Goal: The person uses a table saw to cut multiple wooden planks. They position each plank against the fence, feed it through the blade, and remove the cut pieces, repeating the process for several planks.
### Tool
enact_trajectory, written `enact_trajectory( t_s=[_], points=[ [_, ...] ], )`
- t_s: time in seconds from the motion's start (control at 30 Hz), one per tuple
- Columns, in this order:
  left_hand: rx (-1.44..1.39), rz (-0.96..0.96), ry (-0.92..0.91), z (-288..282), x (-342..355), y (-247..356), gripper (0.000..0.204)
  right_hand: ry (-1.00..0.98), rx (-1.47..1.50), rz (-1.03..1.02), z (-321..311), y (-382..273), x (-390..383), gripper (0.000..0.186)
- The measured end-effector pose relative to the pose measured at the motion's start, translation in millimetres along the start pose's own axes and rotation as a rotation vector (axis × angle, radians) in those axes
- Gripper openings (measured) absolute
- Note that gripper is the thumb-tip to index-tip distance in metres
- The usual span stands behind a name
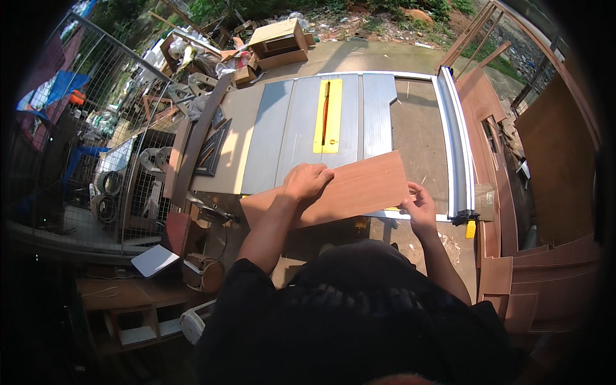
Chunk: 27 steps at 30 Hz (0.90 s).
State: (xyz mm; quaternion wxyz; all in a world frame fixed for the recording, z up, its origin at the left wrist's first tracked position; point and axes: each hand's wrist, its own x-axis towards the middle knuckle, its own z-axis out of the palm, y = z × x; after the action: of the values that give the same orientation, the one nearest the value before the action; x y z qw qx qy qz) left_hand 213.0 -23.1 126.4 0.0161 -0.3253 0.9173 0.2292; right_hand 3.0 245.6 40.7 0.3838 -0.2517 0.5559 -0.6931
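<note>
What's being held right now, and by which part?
A brown wooden board: the left hand grips its far long edge, left of the middle; the right hand is at its right end by the near corner, grip unclear.

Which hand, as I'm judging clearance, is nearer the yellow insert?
Left. The left hand is at the board's far edge, just short of the insert; the right hand is farther off, at the board's right end.
</note>
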Motion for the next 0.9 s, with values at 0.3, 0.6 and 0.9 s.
enact_trajectory(
  t_s=[0.3,0.6,0.9],
  points=[
    [0.134,-0.090,-0.206,15.4,12.4,-53.2,0.051,-0.061,-0.629,0.057,33.9,76.4,-22.2,0.061],
    [0.160,-0.048,-0.217,12.0,61.7,-103.2,0.054,0.080,-0.956,-0.069,72.7,117.2,2.6,0.051],
    [0.158,0.061,-0.063,2.2,98.4,-194.4,0.062,0.195,-1.104,0.053,189.0,115.9,35.9,0.041]
  ],
)
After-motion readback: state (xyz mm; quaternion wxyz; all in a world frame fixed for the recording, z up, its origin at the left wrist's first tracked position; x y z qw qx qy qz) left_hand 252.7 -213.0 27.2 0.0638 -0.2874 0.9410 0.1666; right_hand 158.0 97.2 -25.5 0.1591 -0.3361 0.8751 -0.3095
